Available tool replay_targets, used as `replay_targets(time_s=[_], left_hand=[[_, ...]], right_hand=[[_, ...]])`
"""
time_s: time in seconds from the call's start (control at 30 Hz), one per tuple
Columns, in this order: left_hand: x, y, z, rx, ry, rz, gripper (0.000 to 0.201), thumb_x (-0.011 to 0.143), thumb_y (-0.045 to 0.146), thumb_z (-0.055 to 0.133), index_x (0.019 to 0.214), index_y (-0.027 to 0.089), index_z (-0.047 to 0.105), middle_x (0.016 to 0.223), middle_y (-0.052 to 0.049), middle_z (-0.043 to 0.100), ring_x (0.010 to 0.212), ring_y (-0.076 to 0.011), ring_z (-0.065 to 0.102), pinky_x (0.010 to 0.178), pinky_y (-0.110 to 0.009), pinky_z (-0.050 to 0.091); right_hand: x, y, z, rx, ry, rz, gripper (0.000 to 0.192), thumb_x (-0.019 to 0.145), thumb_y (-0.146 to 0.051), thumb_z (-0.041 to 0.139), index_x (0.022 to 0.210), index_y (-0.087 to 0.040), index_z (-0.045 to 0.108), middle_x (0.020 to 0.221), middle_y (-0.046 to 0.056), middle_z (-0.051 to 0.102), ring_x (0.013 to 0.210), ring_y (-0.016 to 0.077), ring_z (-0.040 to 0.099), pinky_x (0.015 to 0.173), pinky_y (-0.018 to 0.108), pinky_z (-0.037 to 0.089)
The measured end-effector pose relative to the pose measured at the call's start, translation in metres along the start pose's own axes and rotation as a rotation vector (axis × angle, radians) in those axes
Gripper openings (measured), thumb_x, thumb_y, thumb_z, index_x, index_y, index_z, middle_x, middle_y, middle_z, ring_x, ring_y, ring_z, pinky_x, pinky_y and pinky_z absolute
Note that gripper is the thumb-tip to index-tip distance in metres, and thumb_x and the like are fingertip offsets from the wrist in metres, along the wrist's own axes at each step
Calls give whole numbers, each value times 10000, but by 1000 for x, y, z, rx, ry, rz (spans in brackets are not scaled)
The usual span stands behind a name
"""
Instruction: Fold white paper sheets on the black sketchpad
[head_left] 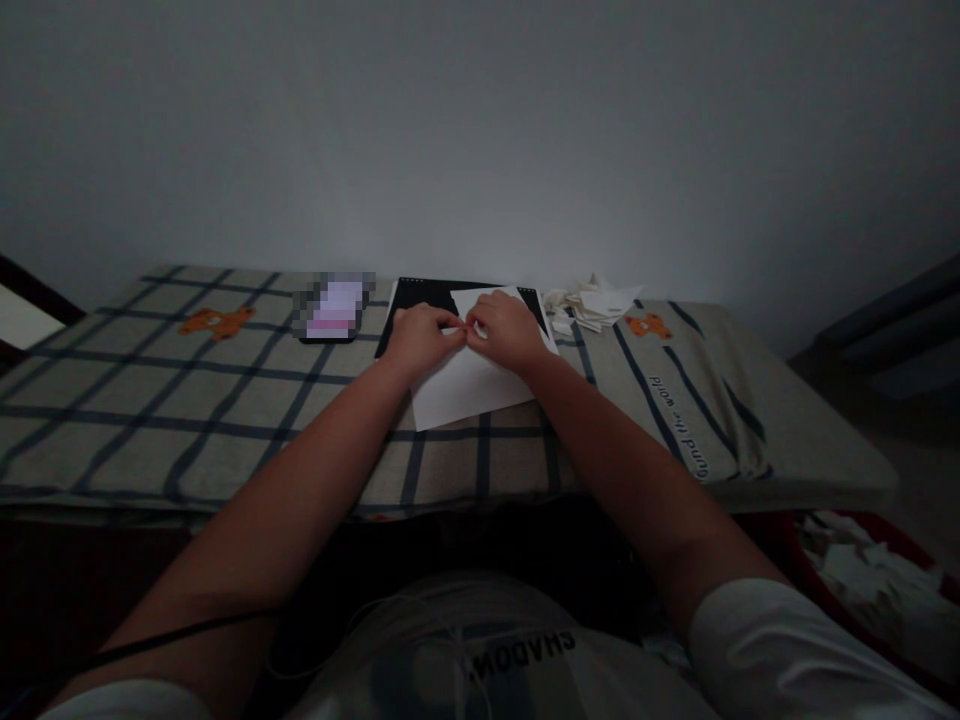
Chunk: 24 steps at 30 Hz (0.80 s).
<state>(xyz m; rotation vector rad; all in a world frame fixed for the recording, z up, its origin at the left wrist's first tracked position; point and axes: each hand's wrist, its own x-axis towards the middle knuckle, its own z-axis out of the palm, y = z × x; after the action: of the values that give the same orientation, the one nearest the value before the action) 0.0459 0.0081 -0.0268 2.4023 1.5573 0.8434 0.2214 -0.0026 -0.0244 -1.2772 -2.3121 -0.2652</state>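
- While I watch from the head camera, my left hand [426, 335] is pinched, thumb and forefinger closed on the white sheet [469, 390].
- My right hand [508, 328] grips the same sheet, its fingers curled and its fingertips meeting those of the left; whether the paper is torn where they meet I cannot tell.
- The sheet lies under and between both hands: one part spreads out on the near side of them, and a corner shows just beyond the right knuckles.
- Beneath the hands and the sheet I have a black pad [420, 292], its far edge, with a row of small pale marks, past the fingers.
- Just beyond and to the right of my right hand sits a loose heap of paper scraps [600, 302], near the pad.
- Well to the left of my left hand lies a phone [334, 305] with a lit screen, blurred into blocks on my feed.
- Under all of this, on both sides of the hands, runs a checked cloth [300, 400] with orange bear prints.
- Low to the right of my right forearm, a red container [787, 545] holds more paper pieces [870, 575].
- Beyond both hands rises a plain wall [480, 130].
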Motion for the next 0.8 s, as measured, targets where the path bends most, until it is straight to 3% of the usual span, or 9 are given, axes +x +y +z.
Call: replay_targets(time_s=[0.3,0.8], left_hand=[[1,-2,1,12,17,3,296,826,453,650,951,251,827,960,-77,796,971,-293,685,938,-444,460],[0,-4,3,56,39,18,247,796,414,659,885,255,826,903,-87,786,988,-335,684,948,-512,450]], right_hand=[[3,5,14,217,49,143,161,878,-235,579,868,-175,728,867,63,664,888,207,557,808,327,384],[-1,4,-6,-42,-50,-67,218,941,-245,558,983,-157,753,1028,120,707,1027,262,541,859,379,353]])
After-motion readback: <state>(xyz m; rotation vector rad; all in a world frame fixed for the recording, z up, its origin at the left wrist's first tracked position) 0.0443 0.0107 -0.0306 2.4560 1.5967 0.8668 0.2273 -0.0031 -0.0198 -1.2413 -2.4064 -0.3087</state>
